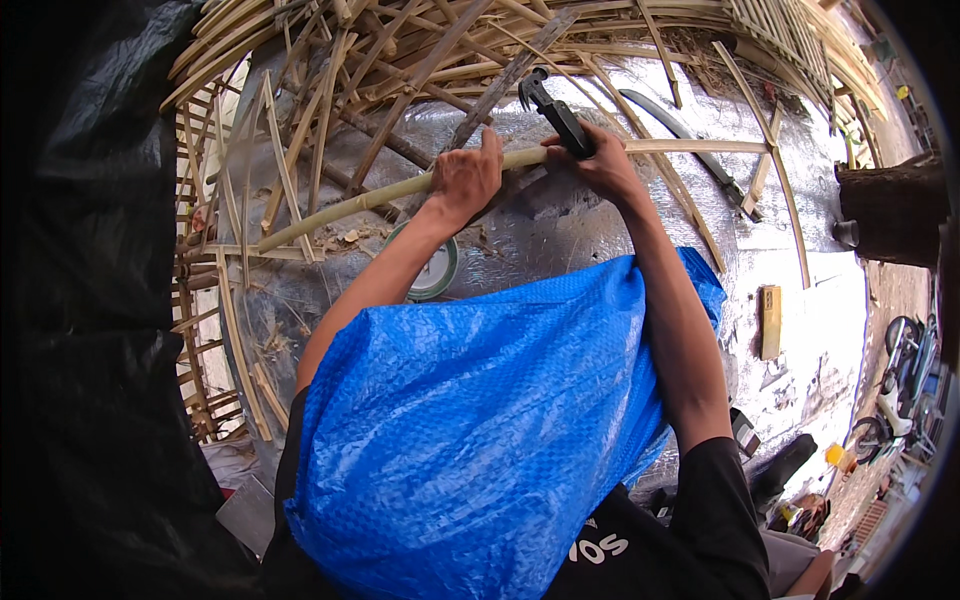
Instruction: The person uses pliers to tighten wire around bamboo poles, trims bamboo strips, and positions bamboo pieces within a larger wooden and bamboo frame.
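Note:
My left hand [468, 180] is closed around a long pale green bamboo strip [350, 207], which slopes from the lower left up toward my right hand. In my right hand [600, 168] is a claw hammer [566, 125]; its black handle is in the fingers and its metal head points up and away. The fingers of that hand are beside the bamboo strip; whether they also grip it I cannot tell. A blue woven plastic sheet [470, 410] covers my front and lap, below both forearms.
Silver foil sheeting [540, 235] lies underneath. Bamboo strips [400, 90] are piled at the far side. A green-rimmed round object [446, 270] sits behind my left forearm. A curved dark tool [690, 140], a wooden block [770, 322] and a dark log [890, 208] are right.

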### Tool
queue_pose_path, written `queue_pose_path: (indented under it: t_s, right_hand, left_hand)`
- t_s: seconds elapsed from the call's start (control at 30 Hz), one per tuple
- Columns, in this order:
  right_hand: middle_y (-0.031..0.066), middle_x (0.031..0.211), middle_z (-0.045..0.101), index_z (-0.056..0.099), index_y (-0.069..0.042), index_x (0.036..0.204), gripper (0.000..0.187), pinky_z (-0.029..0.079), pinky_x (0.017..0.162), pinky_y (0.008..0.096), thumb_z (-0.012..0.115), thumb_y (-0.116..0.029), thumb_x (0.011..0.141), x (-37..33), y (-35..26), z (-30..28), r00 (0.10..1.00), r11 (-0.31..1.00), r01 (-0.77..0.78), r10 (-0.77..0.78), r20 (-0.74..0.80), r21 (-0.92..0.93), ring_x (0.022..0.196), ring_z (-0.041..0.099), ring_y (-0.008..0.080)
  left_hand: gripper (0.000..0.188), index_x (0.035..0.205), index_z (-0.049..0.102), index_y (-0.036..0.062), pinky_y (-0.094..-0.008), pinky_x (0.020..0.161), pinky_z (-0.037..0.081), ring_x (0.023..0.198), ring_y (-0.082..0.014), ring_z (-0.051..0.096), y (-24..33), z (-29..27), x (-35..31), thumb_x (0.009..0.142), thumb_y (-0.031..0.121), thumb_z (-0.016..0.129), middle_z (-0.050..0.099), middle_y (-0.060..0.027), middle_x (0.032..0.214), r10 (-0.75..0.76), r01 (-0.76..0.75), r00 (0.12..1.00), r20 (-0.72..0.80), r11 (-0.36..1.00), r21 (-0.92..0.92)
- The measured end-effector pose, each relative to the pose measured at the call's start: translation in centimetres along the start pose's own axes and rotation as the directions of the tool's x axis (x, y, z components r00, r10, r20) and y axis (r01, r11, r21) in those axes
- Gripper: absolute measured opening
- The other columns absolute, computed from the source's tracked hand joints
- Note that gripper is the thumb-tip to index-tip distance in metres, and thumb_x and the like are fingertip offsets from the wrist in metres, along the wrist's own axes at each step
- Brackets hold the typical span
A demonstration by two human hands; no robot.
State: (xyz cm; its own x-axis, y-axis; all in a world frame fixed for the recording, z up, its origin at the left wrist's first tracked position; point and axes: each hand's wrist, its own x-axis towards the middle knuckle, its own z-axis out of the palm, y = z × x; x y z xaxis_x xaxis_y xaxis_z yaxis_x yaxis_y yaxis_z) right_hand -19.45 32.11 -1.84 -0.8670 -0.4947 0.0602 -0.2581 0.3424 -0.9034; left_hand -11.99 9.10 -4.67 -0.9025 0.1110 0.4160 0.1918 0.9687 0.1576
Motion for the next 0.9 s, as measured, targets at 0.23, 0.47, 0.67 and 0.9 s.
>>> queue_pose_path:
  t_s: [0.23,0.47,0.67,0.9]
  right_hand:
    - [0.0060,0.092,0.078,0.076,-0.009,0.103,0.024,0.056,0.084,0.0319,0.080,-0.023,0.084,0.1,-0.7,0.2,1.000,0.998,0.009,-0.010,-0.007,-0.057,0.086,0.073,0.0143]
    - [0.0068,0.092,0.078,0.076,-0.008,0.108,0.028,0.056,0.084,0.0323,0.080,-0.021,0.084,0.2,0.3,0.3,1.000,1.000,-0.013,0.013,-0.015,-0.012,0.086,0.072,0.0138]
    - [0.0075,0.092,0.075,0.073,-0.006,0.115,0.037,0.053,0.081,0.0319,0.082,-0.022,0.083,0.3,0.8,0.4,0.998,0.999,-0.029,0.027,-0.056,-0.035,0.085,0.067,0.0115]
    - [0.0079,0.095,0.076,0.073,-0.007,0.113,0.036,0.054,0.083,0.0332,0.084,-0.022,0.082,0.4,1.0,0.3,0.998,0.997,0.014,-0.018,-0.054,-0.076,0.087,0.069,0.0142]
  left_hand:
    - [0.020,0.098,0.052,0.0072,-0.0521,0.060,0.053,0.068,-0.0417,0.068,0.3,-1.0,0.6,0.105,0.026,0.049,0.067,-0.0196,0.071,-0.099,0.108,0.991,0.086,0.988,-0.108]
    - [0.027,0.100,0.063,0.0033,-0.0511,0.086,0.049,0.101,-0.0378,0.063,2.6,-2.6,2.8,0.105,0.026,0.049,0.067,-0.0194,0.102,0.084,-0.080,0.996,0.001,0.954,-0.290]
    - [0.031,0.099,0.069,0.0045,-0.0472,0.092,0.050,0.102,-0.0319,0.067,3.0,-0.7,4.6,0.101,0.030,0.053,0.072,-0.0143,0.102,0.188,-0.169,0.980,0.070,0.961,-0.217]
    - [0.030,0.097,0.069,0.0026,-0.0449,0.090,0.051,0.098,-0.0305,0.069,2.6,0.2,4.9,0.101,0.028,0.054,0.071,-0.0131,0.100,0.285,-0.279,0.957,0.046,0.955,-0.104]
